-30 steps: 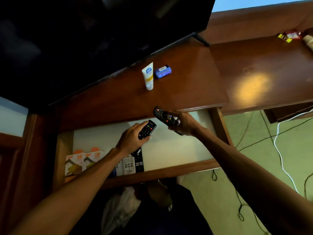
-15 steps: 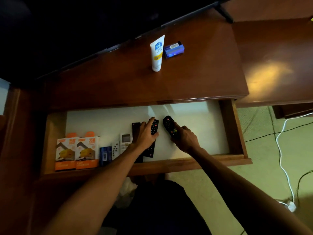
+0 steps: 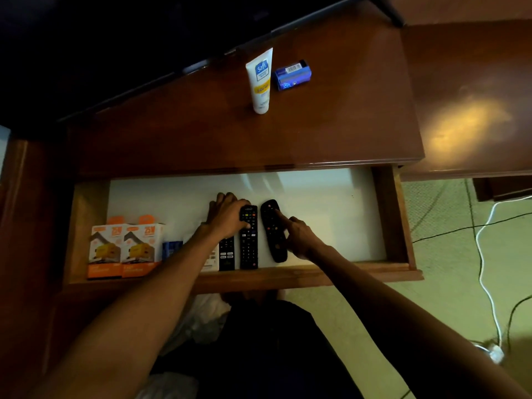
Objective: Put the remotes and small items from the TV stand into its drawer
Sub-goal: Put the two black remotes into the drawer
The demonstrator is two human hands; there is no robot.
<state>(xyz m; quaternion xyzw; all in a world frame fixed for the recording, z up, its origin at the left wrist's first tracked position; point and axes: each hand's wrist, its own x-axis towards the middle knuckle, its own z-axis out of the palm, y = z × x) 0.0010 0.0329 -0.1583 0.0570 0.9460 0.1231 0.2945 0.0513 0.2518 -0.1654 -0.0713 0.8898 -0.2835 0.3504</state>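
The TV stand's drawer (image 3: pixel 391 223) is pulled out, with a white floor. Two black remotes lie flat in it side by side: a straight remote (image 3: pixel 249 243) and a rounded remote (image 3: pixel 273 240) to its right. My left hand (image 3: pixel 227 217) rests over the straight remote's top, thumb on its buttons, fingers spread to the left. My right hand (image 3: pixel 299 237) touches the rounded remote with an outstretched forefinger. A third black remote (image 3: pixel 226 253) lies under my left wrist. On the stand top lie a white tube (image 3: pixel 260 82) and a small blue box (image 3: pixel 292 74).
Two orange-and-white boxes (image 3: pixel 123 249) and a small blue item (image 3: pixel 172 249) stand at the drawer's left. The TV (image 3: pixel 115 38) overhangs the stand's back. A lower table (image 3: pixel 466 105) adjoins on the right. Cables (image 3: pixel 486 272) run over the floor.
Both hands have lowered their remotes into the drawer and laid them flat, parallel to each other. My fingers have loosened from gripping to resting on top.
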